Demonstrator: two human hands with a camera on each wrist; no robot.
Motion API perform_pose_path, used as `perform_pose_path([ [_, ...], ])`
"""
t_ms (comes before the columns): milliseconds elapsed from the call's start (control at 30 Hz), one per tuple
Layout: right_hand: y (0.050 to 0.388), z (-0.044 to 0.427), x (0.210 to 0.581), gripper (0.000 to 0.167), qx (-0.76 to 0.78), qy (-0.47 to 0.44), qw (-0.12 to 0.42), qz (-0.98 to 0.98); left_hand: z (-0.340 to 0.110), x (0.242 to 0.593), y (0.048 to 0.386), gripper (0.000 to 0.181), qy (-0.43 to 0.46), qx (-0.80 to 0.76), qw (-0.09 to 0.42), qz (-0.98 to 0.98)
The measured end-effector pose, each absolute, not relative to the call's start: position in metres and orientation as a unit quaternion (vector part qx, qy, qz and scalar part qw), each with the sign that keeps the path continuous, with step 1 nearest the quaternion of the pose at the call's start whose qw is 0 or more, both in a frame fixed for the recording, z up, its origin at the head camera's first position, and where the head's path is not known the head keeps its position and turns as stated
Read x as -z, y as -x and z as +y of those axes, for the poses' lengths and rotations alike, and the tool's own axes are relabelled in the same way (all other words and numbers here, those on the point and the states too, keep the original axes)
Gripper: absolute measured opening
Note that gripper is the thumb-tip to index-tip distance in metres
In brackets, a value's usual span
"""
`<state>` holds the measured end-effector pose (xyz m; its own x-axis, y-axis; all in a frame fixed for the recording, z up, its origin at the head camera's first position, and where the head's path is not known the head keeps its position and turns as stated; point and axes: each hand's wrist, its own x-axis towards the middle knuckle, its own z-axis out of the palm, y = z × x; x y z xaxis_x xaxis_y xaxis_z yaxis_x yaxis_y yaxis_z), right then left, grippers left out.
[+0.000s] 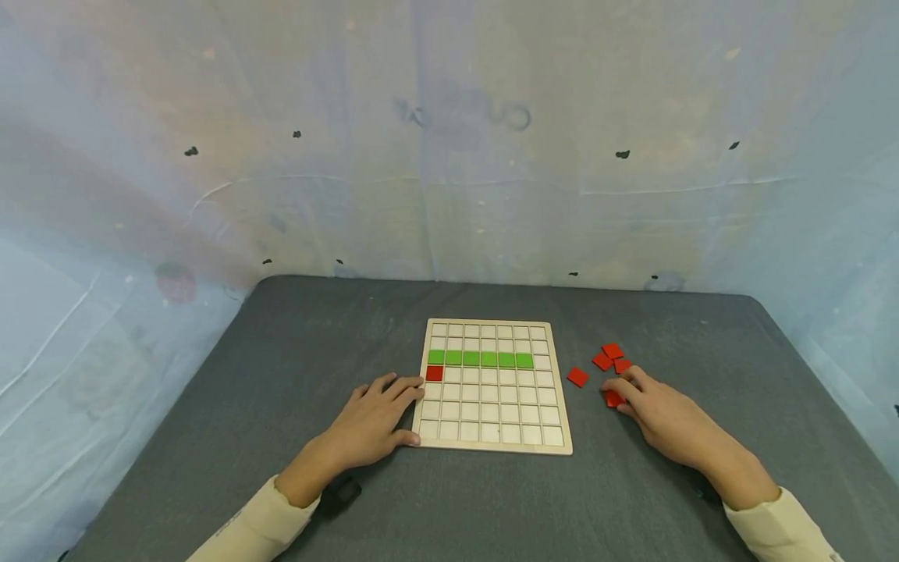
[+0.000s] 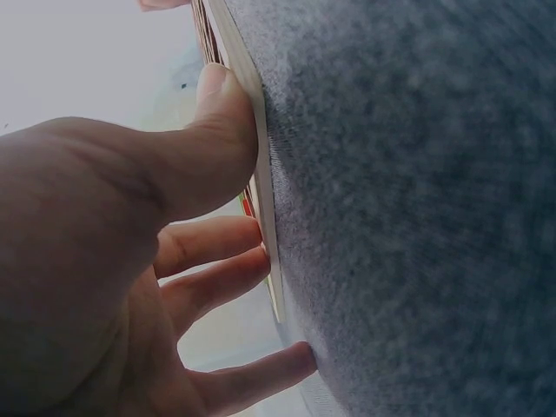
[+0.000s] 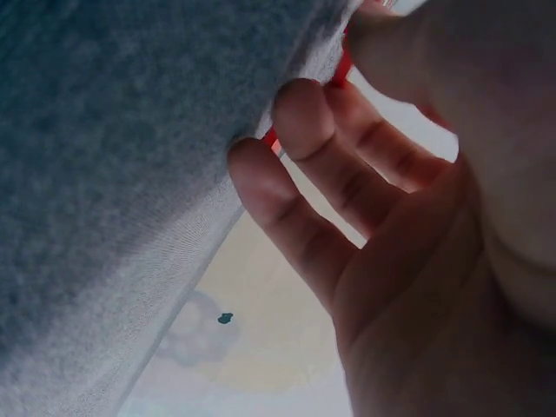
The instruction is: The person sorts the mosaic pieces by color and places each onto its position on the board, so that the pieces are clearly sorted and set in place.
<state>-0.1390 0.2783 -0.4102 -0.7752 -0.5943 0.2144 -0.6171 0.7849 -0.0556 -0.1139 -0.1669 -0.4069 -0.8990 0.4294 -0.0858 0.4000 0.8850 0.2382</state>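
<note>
A wooden grid board [image 1: 492, 450] lies flat, with several green tiles [image 1: 488, 359] side by side in its third row from the back. Directly below the leftmost green one, a red tile [image 1: 435, 373] fills a square. My left hand [image 1: 368, 421] rests at the board's left edge, fingers spread; in the left wrist view, the thumb of that hand [image 2: 130, 217] presses the board's side [image 2: 268, 191]. To the right of the board, my right hand [image 1: 667, 417] pinches a loose red tile [image 1: 613, 399] at the table surface. The right wrist view shows red [image 3: 342, 69] between thumb and fingers.
Several other loose red tiles [image 1: 577, 377] lie between the board and my right hand and just behind that hand. The dark grey table [image 1: 337, 328] meets a pale hanging sheet [image 1: 449, 218] at the back and sides.
</note>
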Motion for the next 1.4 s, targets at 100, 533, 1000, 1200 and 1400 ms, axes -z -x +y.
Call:
perform_pose_path([
  [100,0.1387,0.2780,0.4095,0.035,-0.070,-0.321,0.094,-0.940,-0.1671,0.4071,0.1141,0.070,-0.214,-0.108,0.070,0.968],
  [533,0.1396,0.2784,0.4132,0.034,-0.079,-0.311,0.092,-0.943,-0.1688,0.4092,0.1139,0.072,-0.225,-0.094,0.062,0.968],
  [1000,0.1402,0.2782,0.4112,0.033,-0.075,-0.297,0.071,-0.949,-0.1689,0.4097,0.1147,0.072,-0.222,-0.098,0.066,0.968],
  [1200,0.1405,0.2757,0.4102,0.032,-0.082,-0.297,0.065,-0.949,-0.1688,0.4085,0.1143,0.071,-0.224,-0.099,0.067,0.967],
  [1400,0.1422,0.2726,0.4108,0.034,-0.084,-0.313,0.079,-0.943,-0.1681,0.4087,0.1146,0.070,-0.223,-0.102,0.068,0.967],
])
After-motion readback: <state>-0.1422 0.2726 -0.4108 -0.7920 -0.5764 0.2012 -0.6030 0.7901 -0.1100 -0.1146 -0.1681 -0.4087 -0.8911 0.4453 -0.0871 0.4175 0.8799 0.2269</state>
